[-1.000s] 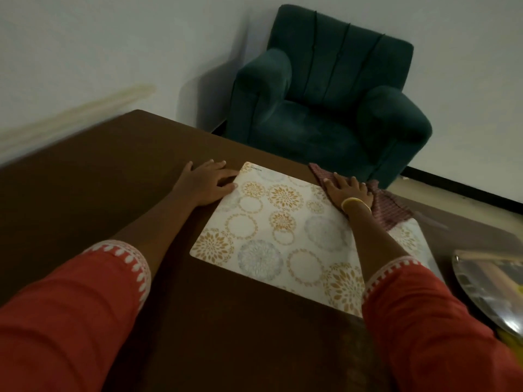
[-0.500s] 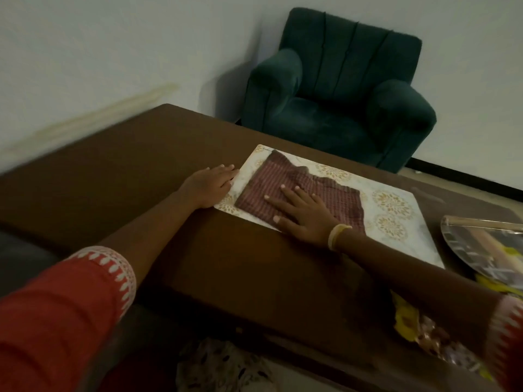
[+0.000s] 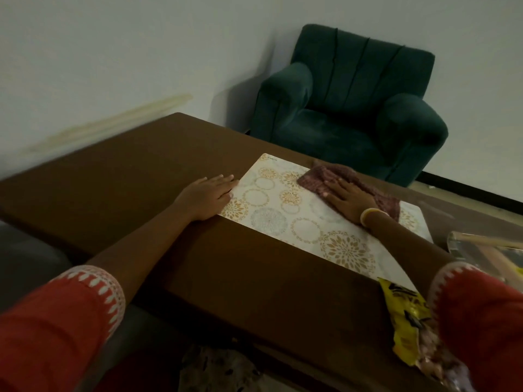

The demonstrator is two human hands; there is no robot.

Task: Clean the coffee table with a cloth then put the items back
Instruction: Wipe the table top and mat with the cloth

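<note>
A white placemat (image 3: 285, 213) with gold and grey floral circles lies on the dark brown coffee table (image 3: 127, 176). My left hand (image 3: 208, 198) lies flat with straight fingers on the mat's left edge. My right hand (image 3: 346, 196), with a pale bangle at the wrist, presses flat on a maroon checked cloth (image 3: 319, 179) at the mat's far side. The cloth's right part sticks out beyond my wrist.
A dark green armchair (image 3: 351, 108) stands against the wall behind the table. A yellow snack packet (image 3: 407, 315) lies at the table's near right edge. A shiny metal tray (image 3: 486, 250) sits at the far right. A patterned item (image 3: 215, 369) lies on the floor below.
My right hand has slid the cloth from the mat's left near part toward its far middle, uncovering the pattern. My left hand stays on the left edge. The camera view shifted.
</note>
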